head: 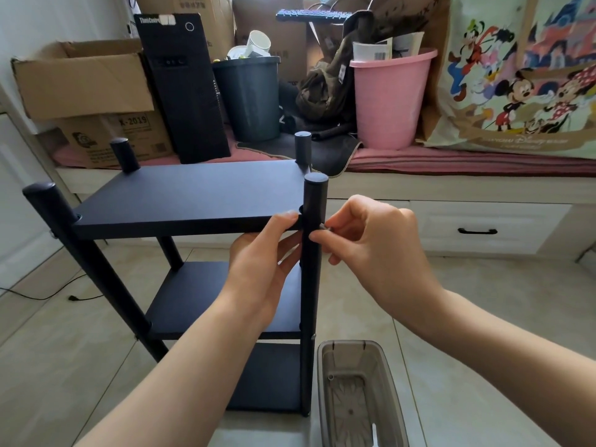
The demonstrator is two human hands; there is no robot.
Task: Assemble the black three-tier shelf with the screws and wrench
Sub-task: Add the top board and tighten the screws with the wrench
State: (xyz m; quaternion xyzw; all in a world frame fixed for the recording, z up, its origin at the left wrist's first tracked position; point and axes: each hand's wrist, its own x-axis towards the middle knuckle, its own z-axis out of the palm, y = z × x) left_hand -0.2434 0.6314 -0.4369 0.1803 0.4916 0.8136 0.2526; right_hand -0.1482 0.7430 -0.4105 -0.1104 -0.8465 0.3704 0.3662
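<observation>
The black three-tier shelf stands upright on the tiled floor, its four round posts rising above the top board. My left hand grips the front right corner of the top board, thumb on its edge and fingers underneath. At the front right post, level with the top board, my right hand pinches a small silver screw against the post's side. No wrench shows in view.
A translucent grey plastic tray lies on the floor just right of the shelf's base. Behind stands a low bench with cardboard boxes, a black computer tower, a dark bin, a pink bucket. A cable runs across the floor at left.
</observation>
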